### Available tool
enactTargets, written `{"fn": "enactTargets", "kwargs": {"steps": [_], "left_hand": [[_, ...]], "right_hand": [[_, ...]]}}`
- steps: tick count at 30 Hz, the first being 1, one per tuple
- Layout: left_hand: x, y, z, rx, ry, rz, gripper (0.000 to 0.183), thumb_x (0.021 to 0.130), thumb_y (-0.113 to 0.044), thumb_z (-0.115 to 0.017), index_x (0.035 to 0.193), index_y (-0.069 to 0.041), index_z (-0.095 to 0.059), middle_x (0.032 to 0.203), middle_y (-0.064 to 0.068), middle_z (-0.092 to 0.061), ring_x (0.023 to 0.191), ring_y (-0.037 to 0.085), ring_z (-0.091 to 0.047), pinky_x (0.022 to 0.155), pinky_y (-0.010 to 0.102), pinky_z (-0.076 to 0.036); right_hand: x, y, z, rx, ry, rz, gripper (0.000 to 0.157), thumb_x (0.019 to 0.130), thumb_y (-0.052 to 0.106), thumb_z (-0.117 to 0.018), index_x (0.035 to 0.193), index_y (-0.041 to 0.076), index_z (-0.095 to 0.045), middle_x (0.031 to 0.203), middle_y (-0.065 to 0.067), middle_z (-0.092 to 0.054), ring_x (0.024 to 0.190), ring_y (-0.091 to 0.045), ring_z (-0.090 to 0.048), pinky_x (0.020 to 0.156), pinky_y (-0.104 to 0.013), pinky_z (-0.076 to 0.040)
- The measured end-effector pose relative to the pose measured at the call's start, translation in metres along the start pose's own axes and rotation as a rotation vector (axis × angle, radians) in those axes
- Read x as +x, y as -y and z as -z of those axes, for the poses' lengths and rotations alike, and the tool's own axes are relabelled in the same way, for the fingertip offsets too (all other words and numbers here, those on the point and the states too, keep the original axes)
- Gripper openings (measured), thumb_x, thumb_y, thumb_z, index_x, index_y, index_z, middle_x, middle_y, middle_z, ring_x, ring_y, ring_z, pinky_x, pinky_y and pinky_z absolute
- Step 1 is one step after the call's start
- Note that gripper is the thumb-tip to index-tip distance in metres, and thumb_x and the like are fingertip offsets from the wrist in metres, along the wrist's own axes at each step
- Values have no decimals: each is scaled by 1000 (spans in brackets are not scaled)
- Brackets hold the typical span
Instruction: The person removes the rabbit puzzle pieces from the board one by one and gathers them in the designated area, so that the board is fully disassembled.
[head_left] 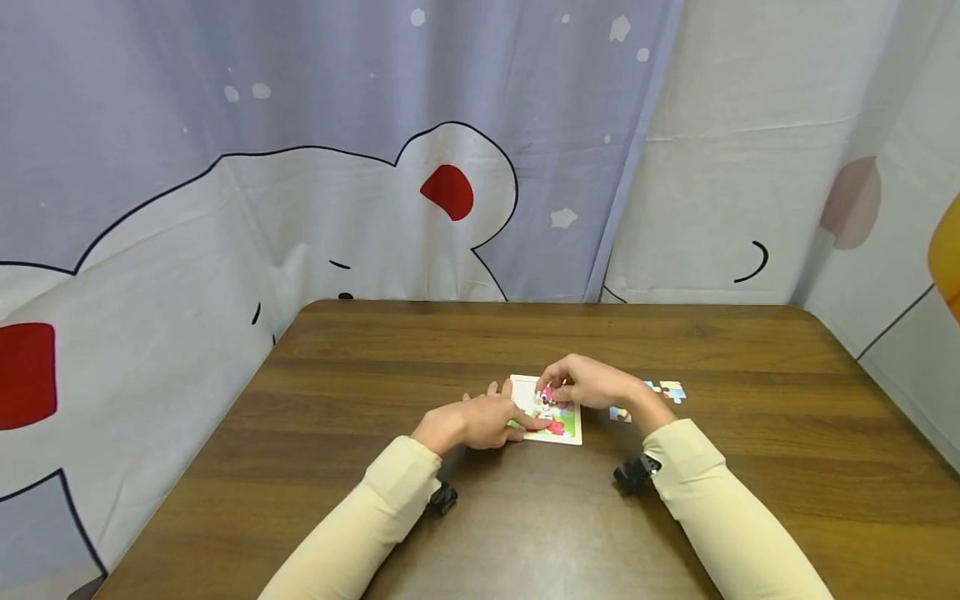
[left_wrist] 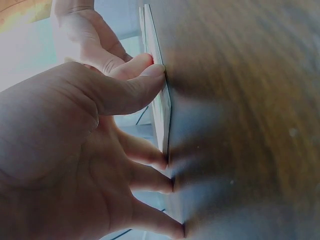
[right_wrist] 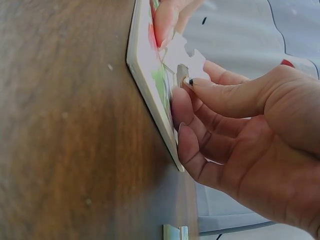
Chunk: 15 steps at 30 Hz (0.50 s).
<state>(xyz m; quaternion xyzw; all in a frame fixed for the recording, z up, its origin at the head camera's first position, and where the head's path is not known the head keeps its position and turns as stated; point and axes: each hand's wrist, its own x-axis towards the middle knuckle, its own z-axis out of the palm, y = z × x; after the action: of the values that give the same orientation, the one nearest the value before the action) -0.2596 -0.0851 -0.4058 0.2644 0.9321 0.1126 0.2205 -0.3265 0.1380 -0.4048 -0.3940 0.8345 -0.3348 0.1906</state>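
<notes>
A small white-framed jigsaw puzzle board (head_left: 522,386) lies on the table, its lower part filled with a pink and green picture. My left hand (head_left: 487,419) lies at the board's left side with fingers spread. Its index fingertip touches the picture, and the thumb is at the near edge; the other fingertips rest on the table beside it. Over the board, my right hand (head_left: 588,382) pinches a jigsaw piece (right_wrist: 186,54) between thumb and fingers. In the right wrist view that piece is tilted up off the board, its pale underside showing.
Several loose jigsaw pieces (head_left: 672,390) lie to the right of the board, partly hidden by the right forearm; one piece (head_left: 620,414) is nearer the wrist. The brown wooden table (head_left: 360,375) ends at a printed curtain (head_left: 337,217) behind it.
</notes>
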Motion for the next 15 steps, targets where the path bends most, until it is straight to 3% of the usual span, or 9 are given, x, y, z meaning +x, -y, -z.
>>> {"fn": "enactTargets", "kwargs": {"steps": [10, 15], "left_hand": [[0, 0, 0, -5, -5, 7, 46, 103, -26, -58, 141, -51, -52, 160, 31, -8, 146, 49, -15, 104, 75, -24], [0, 0, 0, -3, -9, 8, 46, 103, -26, -58, 141, -51, -52, 160, 31, -8, 146, 49, -15, 104, 75, -24]], "right_hand": [[1, -4, 0, 41, -29, 12, 24, 96, -5, -61, 116, 1, -71, 87, -11, -68, 69, -20, -60, 62, -24, -47], [0, -4, 0, 100, -28, 9, 27, 94, -10, -57, 116, -3, -70, 86, -13, -69, 71, -23, -64, 64, -30, -53]]}}
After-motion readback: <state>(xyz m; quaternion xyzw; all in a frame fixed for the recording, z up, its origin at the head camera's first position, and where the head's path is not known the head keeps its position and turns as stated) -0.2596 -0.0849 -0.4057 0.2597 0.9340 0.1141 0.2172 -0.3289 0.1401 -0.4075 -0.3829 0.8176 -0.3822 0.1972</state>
